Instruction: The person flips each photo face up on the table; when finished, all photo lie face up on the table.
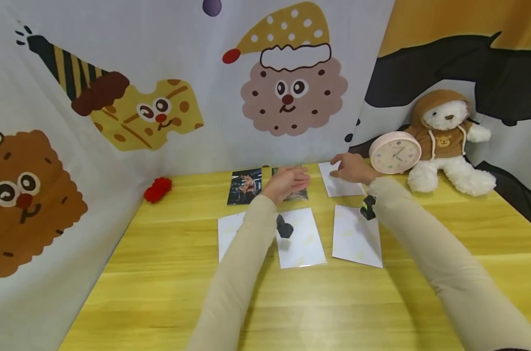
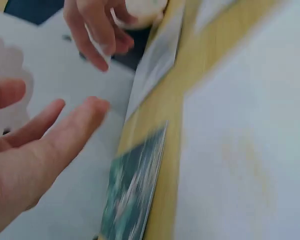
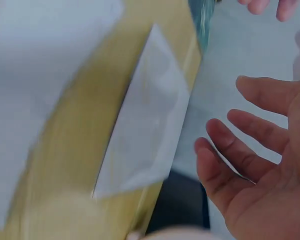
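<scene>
My left hand (image 1: 287, 181) hovers over the middle card of the back row, a photo card (image 1: 298, 195) that it partly covers. In the left wrist view that hand (image 2: 35, 155) has its fingers extended, holding nothing, above the greenish photo card (image 2: 135, 187). My right hand (image 1: 354, 168) is over the white card (image 1: 341, 187) at the back right. Loosely bent, empty fingers show on this hand (image 3: 267, 160) in the right wrist view, beside the white card (image 3: 145, 120). A dark photo card (image 1: 243, 187) lies left of my left hand.
Nearer me lie three white cards, at left (image 1: 228, 231), middle (image 1: 301, 243) and right (image 1: 357, 239); my left sleeve partly hides the left one. A pink round clock (image 1: 396, 153) and a teddy bear (image 1: 445, 141) stand back right. A red fuzzy object (image 1: 158, 189) sits back left.
</scene>
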The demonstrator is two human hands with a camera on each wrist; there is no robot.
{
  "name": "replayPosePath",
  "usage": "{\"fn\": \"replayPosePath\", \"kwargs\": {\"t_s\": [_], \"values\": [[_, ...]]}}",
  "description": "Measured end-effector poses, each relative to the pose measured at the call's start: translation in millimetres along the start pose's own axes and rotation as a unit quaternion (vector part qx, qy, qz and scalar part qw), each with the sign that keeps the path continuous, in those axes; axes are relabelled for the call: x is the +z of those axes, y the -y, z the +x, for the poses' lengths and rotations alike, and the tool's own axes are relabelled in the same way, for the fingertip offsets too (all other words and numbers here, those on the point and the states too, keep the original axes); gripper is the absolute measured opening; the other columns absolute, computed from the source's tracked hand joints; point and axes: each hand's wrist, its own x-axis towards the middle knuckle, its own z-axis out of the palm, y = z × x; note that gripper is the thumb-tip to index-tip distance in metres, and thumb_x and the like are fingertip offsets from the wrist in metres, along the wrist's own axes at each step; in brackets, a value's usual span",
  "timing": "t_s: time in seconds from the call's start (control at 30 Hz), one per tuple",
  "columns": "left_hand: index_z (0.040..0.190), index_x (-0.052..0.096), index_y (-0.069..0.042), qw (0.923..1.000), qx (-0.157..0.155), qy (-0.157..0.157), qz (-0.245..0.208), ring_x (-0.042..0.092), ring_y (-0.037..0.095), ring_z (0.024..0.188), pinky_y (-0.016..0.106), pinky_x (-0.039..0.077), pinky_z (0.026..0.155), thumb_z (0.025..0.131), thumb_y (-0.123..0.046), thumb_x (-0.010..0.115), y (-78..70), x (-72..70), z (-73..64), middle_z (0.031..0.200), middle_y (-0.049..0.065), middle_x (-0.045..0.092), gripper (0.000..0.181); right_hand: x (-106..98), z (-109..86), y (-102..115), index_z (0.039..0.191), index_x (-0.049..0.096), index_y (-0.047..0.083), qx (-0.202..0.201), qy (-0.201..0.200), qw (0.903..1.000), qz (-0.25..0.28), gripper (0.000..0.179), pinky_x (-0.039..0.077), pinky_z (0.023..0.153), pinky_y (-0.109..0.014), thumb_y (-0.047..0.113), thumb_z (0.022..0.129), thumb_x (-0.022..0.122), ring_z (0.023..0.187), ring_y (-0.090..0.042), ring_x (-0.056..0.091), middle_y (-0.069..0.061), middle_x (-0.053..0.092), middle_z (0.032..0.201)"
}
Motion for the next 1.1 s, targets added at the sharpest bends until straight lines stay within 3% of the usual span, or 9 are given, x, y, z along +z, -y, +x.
{"fn": "replayPosePath", "kwargs": {"t_s": [0.13,0.3,0.57,0.83,0.9,0.97,1.03,1.1], "values": [[0.151,0.040,0.001,0.9959,-0.027,0.031,-0.081,0.037,0.041,0.147,0.043,0.036,0.121,0.108,-0.014,0.042,1.4,26.6,9.7,0.156,0.031,0.035,0.046,-11,-10.1,-25,0.136,0.055,-0.005,0.037,0.016,0.9992,0.002,0.049,0.053,0.089,-0.052,0.025,0.097,0.062,0.106,-0.041,0.065,-0.032,0.064,0.123],[0.154,0.033,0.002,0.9873,-0.053,0.023,-0.148,0.023,0.041,0.153,0.043,0.028,0.125,0.107,-0.009,0.039,5.4,47.4,16.6,0.166,0.025,0.018,0.049,-12,-25.3,-45,0.138,0.051,-0.009,0.071,0.029,0.9969,0.020,0.052,0.049,0.095,-0.056,0.025,0.099,0.058,0.113,-0.044,0.060,-0.035,0.058,0.131],[0.154,0.036,0.000,0.9905,-0.059,-0.009,-0.124,0.024,0.041,0.152,0.045,0.030,0.124,0.104,-0.013,0.047,8.0,61.7,18.6,0.166,0.017,0.022,0.052,-6,-31.1,-48,0.141,0.045,-0.010,0.084,0.011,0.9956,0.041,0.056,0.049,0.094,-0.054,0.027,0.101,0.055,0.110,-0.041,0.059,-0.035,0.058,0.127],[0.152,0.042,-0.004,0.9931,-0.067,-0.033,-0.090,0.037,0.038,0.146,0.042,0.039,0.119,0.103,-0.015,0.051,13.9,62.9,20.6,0.161,0.026,0.026,0.051,-1,-31.0,-45,0.150,0.032,-0.007,0.125,0.023,0.9881,0.086,0.065,0.047,0.100,-0.055,0.030,0.101,0.054,0.120,-0.044,0.054,-0.035,0.049,0.137],[0.150,0.045,-0.003,0.9943,-0.066,-0.040,-0.074,0.046,0.032,0.135,0.042,0.041,0.117,0.103,-0.015,0.051,15.5,63.7,21.7,0.148,0.023,0.040,0.049,-1,-30.3,-45,0.152,0.030,-0.006,0.133,0.020,0.9858,0.101,0.067,0.047,0.101,-0.055,0.030,0.101,0.054,0.121,-0.045,0.054,-0.036,0.048,0.138],[0.145,0.050,-0.001,0.9961,-0.059,-0.039,-0.053,0.050,0.026,0.112,0.044,0.042,0.116,0.102,-0.012,0.050,16.5,64.9,22.7,0.116,0.017,0.051,0.044,-1,-29.8,-45,0.153,0.028,-0.005,0.140,0.017,0.9826,0.120,0.069,0.048,0.099,-0.052,0.030,0.101,0.055,0.119,-0.043,0.056,-0.035,0.047,0.139],[0.134,0.054,0.004,0.9978,-0.050,-0.037,-0.025,0.046,0.022,0.097,0.045,0.043,0.115,0.102,-0.011,0.050,17.2,66.4,22.9,0.093,0.008,0.045,0.036,-1,-30.1,-46,0.155,0.026,-0.004,0.150,0.014,0.9785,0.141,0.070,0.050,0.097,-0.050,0.030,0.101,0.054,0.116,-0.041,0.058,-0.035,0.046,0.141],[0.129,0.056,0.006,0.9986,-0.043,-0.031,0.000,0.044,0.021,0.088,0.047,0.043,0.114,0.101,-0.010,0.050,17.9,68.0,22.9,0.083,0.004,0.039,0.033,-3,-31.4,-47,0.156,0.023,-0.004,0.162,0.010,0.9722,0.169,0.071,0.052,0.095,-0.047,0.029,0.102,0.054,0.113,-0.039,0.060,-0.034,0.045,0.142]]}}
